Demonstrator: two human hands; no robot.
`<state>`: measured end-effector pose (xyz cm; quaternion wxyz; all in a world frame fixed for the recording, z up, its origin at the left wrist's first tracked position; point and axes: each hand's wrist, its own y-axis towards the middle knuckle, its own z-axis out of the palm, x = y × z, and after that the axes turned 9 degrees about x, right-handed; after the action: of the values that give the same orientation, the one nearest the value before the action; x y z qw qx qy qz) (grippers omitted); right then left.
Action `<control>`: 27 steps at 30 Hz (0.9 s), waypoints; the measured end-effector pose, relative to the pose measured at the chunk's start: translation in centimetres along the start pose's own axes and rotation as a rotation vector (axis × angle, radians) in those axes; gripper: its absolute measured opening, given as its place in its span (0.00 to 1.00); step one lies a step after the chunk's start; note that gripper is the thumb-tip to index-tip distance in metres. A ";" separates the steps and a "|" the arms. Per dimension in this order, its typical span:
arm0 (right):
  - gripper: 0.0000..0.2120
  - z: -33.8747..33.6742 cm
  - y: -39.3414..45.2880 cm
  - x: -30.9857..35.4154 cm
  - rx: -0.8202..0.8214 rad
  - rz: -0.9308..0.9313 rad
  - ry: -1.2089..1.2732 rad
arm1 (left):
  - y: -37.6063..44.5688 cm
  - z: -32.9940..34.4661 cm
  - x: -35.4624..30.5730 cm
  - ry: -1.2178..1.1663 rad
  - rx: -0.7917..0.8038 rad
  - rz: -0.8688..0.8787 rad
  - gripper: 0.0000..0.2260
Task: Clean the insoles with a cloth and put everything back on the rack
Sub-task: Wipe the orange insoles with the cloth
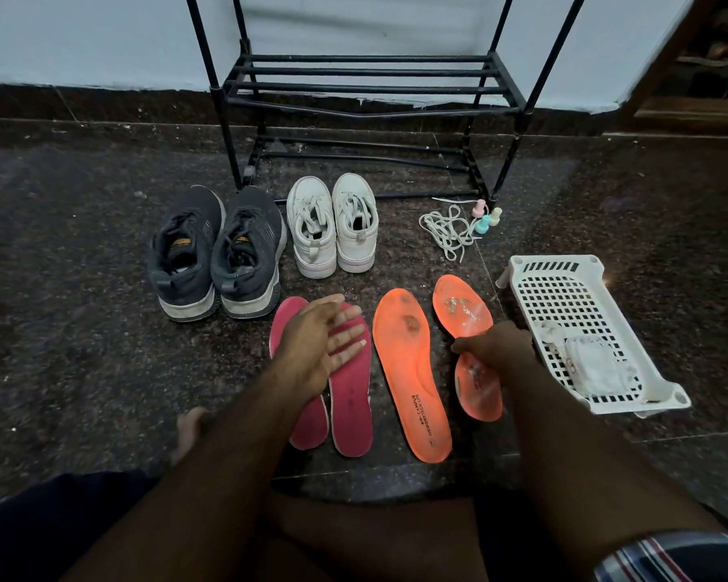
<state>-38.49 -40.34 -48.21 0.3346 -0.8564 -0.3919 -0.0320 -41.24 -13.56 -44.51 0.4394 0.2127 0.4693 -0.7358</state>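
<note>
The person's two bare forearms extend forward from the bottom of the view, with a striped sleeve [669, 556] at the lower right. The left hand [316, 342] is open, fingers straight and spread, holding nothing; it hovers over the front ends of the two pink insoles [349, 396], which lie side by side on the dark stone floor [80, 350]; contact cannot be determined. The right hand [496, 346] grips the right orange insole [463, 308] at its middle, fingers curled over its edge. Just left of this hand lies the left orange insole [412, 371], flat, with printed lettering near the heel. Just right of the right hand sits a white perforated basket [564, 287] containing a white cloth [593, 367]. Beyond the left hand stand a pair of dark grey sneakers [215, 254] and a pair of white sneakers [333, 224]. Beyond the right hand lie loose white laces [446, 228] and three small pastel bottles [486, 218]. The black metal shoe rack [370, 94] stands farthest, against the wall.
</note>
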 end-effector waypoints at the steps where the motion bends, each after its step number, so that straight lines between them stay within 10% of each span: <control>1: 0.46 -0.3 -0.2 0.2 0.002 -0.022 0.016 | 0.0 0.0 0.0 -0.001 0.004 -0.004 0.12; 20: 0.29 1.2 -14.4 8.9 0.252 -0.645 -0.008 | -1.2 0.7 -0.4 -0.453 0.314 -0.003 0.39; 24: 0.05 -1.7 -13.7 9.2 0.270 -0.653 0.410 | -0.8 0.2 -0.2 -0.486 0.397 -0.031 0.38; 27: 0.11 -2.5 -12.9 9.3 0.285 -0.601 0.701 | -0.9 0.2 -0.1 -0.475 0.445 -0.065 0.37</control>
<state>-40.43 -29.75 -36.24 0.5365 -0.5885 -0.4860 -0.3600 -41.92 -13.53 -43.96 0.4557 0.1108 0.1878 -0.8630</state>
